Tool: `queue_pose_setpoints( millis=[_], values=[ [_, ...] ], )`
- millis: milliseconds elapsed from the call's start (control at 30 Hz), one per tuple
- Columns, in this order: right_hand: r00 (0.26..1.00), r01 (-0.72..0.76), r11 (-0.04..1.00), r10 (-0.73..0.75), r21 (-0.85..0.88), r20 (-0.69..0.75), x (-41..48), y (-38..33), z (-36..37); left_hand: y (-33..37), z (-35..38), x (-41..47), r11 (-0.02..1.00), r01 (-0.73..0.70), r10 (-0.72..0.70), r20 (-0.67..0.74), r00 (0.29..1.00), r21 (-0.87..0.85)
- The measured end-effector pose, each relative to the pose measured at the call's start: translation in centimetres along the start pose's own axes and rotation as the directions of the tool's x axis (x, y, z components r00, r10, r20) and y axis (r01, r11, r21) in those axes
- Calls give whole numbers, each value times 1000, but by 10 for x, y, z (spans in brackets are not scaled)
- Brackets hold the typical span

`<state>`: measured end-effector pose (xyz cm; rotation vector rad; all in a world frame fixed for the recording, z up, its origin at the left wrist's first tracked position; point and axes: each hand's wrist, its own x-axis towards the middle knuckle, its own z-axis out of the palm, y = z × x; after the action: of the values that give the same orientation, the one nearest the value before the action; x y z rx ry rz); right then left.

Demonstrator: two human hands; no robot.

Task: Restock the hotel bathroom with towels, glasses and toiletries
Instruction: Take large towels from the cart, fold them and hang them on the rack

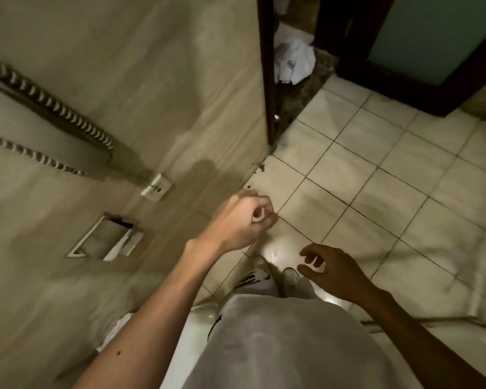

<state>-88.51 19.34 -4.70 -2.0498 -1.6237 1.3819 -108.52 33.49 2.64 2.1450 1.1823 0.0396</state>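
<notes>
We see a small white object [258, 216] (too blurred to name) pinched in the curled fingers of the left hand [237, 223], above the tiled floor [376, 178]. The right hand [331, 272] hangs nearby with bent fingers; we cannot tell if it holds anything.

Dim, warm light — glare on the floor tiles [275, 252], motion blur, wide-angle bending at edges.
</notes>
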Motion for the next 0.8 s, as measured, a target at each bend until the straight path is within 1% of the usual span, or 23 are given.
queue_pose_setpoints(
  millis=[67, 167, 233, 333, 433, 500, 600, 700, 767, 800],
  values=[
    [1000, 9, 1000, -9, 5, -17, 20, -9, -12, -20, 3, 14, 998, 44, -43, 43, 998, -35],
    [995, 83, 997, -82, 6, -47, 58, -40, -36, -60, 7, 29, 983, 169, -160, 108, 981, -73],
    [986, 130, 991, -130, -4, -103, 82, -67, -60, -85, 3, 44, 962, 256, -245, 112, 963, -94],
    [966, 196, 980, -196, -16, -166, 103, -104, -97, -115, -8, 62, 931, 346, -331, 129, 935, -118],
    [944, 238, 971, -231, 2, -236, 118, -115, -131, -137, -16, 92, 902, 418, -394, 187, 900, -111],
    [946, 197, 980, -188, 9, -265, 132, -102, -155, -144, -19, 122, 895, 437, -414, 207, 886, -83],
    [963, 58, 998, -50, 22, -265, 157, -59, -185, -133, -14, 181, 917, 398, -378, 268, 886, -23],
    [962, -76, 996, 85, 46, -259, 175, -4, -210, -87, -10, 253, 948, 315, -286, 304, 909, -48],
    [957, -176, 983, 182, 45, -225, 185, 32, -231, -44, -9, 312, 966, 252, -221, 310, 925, -63],
    [950, -207, 977, 212, 44, -231, 190, 48, -245, -17, -11, 344, 974, 215, -182, 310, 933, -76]
  ],
)
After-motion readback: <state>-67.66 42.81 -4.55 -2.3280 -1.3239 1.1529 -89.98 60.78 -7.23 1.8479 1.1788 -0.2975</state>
